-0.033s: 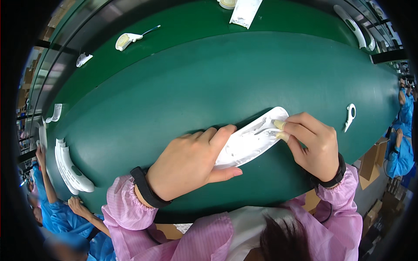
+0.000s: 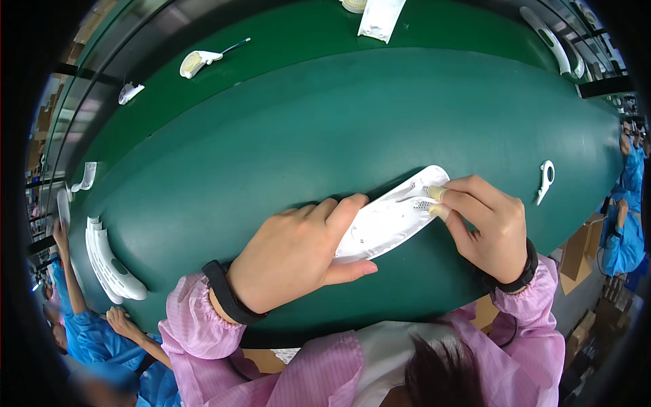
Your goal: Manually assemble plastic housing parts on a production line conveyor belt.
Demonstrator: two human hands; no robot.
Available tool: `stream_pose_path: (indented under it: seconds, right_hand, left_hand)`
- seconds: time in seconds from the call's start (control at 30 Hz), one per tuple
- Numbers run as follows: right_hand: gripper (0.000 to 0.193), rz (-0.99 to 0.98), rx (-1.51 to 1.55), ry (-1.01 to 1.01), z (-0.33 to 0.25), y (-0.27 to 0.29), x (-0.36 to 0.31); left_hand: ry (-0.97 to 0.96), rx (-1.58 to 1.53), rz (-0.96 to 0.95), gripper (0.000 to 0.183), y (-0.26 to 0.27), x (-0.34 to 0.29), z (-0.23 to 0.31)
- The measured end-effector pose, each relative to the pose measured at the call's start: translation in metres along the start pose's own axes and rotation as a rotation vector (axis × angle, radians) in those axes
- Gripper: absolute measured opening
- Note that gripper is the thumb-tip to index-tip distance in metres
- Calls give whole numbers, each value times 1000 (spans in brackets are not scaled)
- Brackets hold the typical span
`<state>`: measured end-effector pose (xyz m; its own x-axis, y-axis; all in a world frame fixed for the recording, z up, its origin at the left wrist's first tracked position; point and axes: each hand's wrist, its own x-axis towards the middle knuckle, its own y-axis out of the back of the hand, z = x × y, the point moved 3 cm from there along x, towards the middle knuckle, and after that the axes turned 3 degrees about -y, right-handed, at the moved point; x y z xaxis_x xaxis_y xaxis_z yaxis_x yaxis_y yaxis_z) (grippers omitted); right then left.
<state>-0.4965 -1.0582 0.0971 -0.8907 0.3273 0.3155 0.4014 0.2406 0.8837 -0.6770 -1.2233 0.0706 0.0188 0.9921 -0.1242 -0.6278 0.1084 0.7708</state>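
A long white plastic shell [image 2: 386, 224] with a rounded end lies tilted in front of me, hollow side up. My left hand [image 2: 291, 251] grips its lower left end, thumb along the near edge and fingers over the far edge. At the shell's upper right end, my right hand [image 2: 485, 214] has thumb and index finger pinched together, both tips in yellowish finger cots. A slim white plastic piece [image 2: 415, 200] inside the shell runs up to those fingertips and appears to be pinched between them. Small perforations show in the shell beside it.
On the green table [image 2: 305, 122], stacked white shells [image 2: 114, 268] lie left, and a small white ringed part [image 2: 546, 180] right. Farther off are a white part with a round cream disc [image 2: 196, 62] and a white cover [image 2: 382, 19]. A co-worker's hand [image 2: 122, 322] rests at the left edge.
The slim white piece at my right fingertips has shifted slightly inside the shell. At the far left, a co-worker's hand has moved a little with a white part. My left hand stays still.
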Motion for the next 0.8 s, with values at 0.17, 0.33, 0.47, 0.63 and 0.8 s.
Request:
stream_pose_path:
  seconds: [0.17,0.33,0.47,0.63,0.8]
  right_hand:
    - [19,56,-48,5,-14,-4,-3]
    - [21,76,-49,-36,-21,-9,-3]
    - [21,92,-4,-82,-36,-16,6]
    - [21,41,-16,-201,-51,-24,12]
    - [37,-47,126,-126,-50,-16,12]
  left_hand:
    - [-20,11,26,73,2,-9,-4]
    - [-16,4,17,75,4,-17,-7]
    - [-20,16,54,77,7,-24,-9]
    - [-33,-2,85,80,8,-31,-19]
    - [-4,-99,113,85,12,-39,-17]
